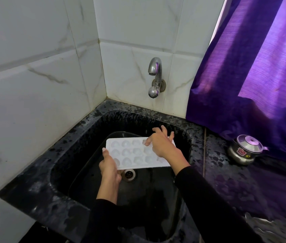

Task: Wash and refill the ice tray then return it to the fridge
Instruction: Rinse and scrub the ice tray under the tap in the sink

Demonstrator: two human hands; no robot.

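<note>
A white ice tray [131,153] with rounded cavities hangs level over the black sink [79,137], above the drain [129,174]. My left hand [109,170] grips the tray's near left edge, thumb on top. My right hand [161,144] lies across the tray's right end, one finger poking into a cavity and the other fingers spread. The chrome tap [155,74] on the tiled wall behind the sink shows no running water.
A black speckled counter [244,181] surrounds the sink and looks wet. A small steel lidded pot [245,149] stands on it at the right. A purple curtain [254,67] hangs down to the counter behind it. White tiled walls close the left side and back.
</note>
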